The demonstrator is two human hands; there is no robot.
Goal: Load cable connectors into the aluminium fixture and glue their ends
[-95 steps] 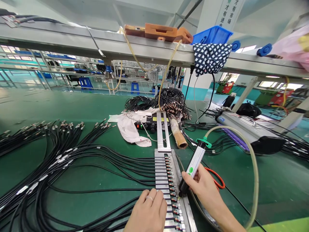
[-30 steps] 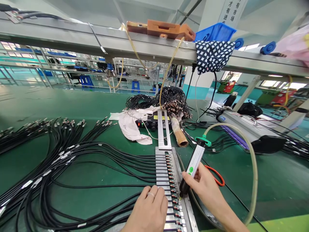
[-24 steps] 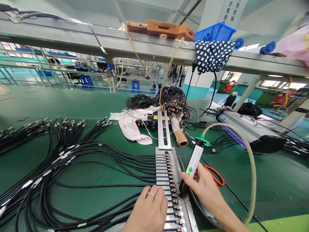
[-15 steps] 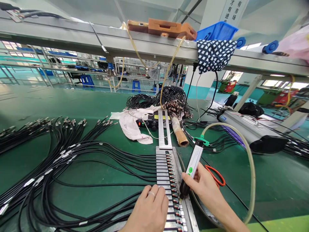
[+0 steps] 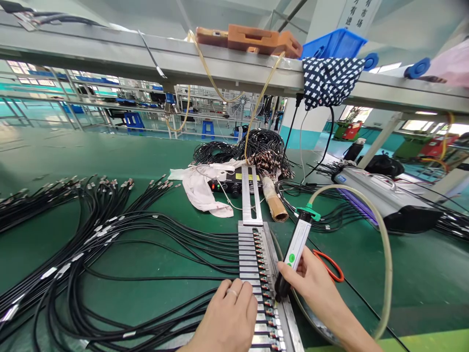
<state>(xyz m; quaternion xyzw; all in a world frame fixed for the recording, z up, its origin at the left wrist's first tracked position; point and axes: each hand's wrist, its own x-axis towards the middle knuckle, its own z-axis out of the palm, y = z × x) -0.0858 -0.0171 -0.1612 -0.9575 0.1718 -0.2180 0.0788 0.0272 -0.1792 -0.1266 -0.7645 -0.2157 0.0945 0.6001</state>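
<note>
1. Creeping nearer along the row: in the head view the black tip of the dispensing pen (image 5: 297, 244) sits a slot or so closer to the person than three seconds ago, over the connector ends on the right side of the metal cable jig (image 5: 246, 244). The work seems to be going slot by slot, far end to near end.
2. The right hand (image 5: 311, 288) has its fingers wrapped around the pen's lower barrel, just as before.
3. The left hand (image 5: 229, 318) has barely shifted. It lies flat on the jig's clamp bars with its fingers together, gripping nothing.
4. Counted: one pen, one beige hose (image 5: 383, 254), one jig, one pair of orange-handled scissors (image 5: 331, 266) just right of the right hand, and two hands.
5. The black cables (image 5: 110, 234) fan left from the jig, too many and too tangled to count.
</note>
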